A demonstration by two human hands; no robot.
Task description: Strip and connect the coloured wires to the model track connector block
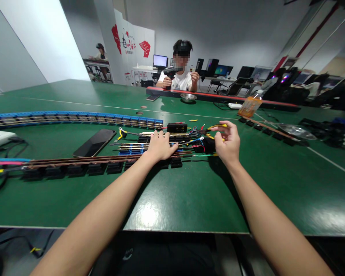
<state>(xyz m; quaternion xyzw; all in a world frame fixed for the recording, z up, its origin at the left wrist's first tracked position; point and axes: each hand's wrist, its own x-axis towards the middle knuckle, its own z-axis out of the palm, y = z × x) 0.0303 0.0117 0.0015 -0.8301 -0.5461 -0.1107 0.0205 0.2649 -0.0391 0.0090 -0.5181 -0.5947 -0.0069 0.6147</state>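
Observation:
My left hand (160, 146) lies spread, palm down, on the short rail assemblies with brass strips (129, 147) and black and blue supports. My right hand (228, 143) is closed around yellow-handled pliers (217, 126), whose jaws point left toward a bundle of thin coloured wires (198, 146) at the rails' right end. A black block (177, 127) sits just behind my left hand. In front, a long rail with copper-coloured strips (83, 160) on black supports runs leftward, passing by my left wrist.
A black phone (94, 143) and a curved blue rail (74, 117) lie left on the green table (172, 199). Farther back are a metal bowl (188, 98) and an orange bottle (250, 105). Across the table, a person holds a black power tool (171, 72).

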